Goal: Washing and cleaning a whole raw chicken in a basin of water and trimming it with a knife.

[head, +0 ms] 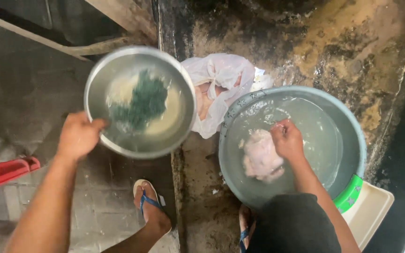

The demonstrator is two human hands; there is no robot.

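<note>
My left hand (78, 136) grips the rim of a round steel bowl (100, 79) and holds it in the air, slightly blurred. Inside the bowl lies a green scouring pad (144, 100) in soapy foam. My right hand (287, 139) is down in a grey plastic basin (352, 136) full of water, closed on a pale raw chicken (261, 157) that sits in the water. A white plastic bag (221, 75) holding more pale meat lies between bowl and basin.
The ground is wet, stained concrete with a step edge running down the middle. My feet in blue-strapped sandals (147, 199) stand below. A red plastic object (3, 172) is at the left, a cream tray (369, 211) at the lower right beside a green piece.
</note>
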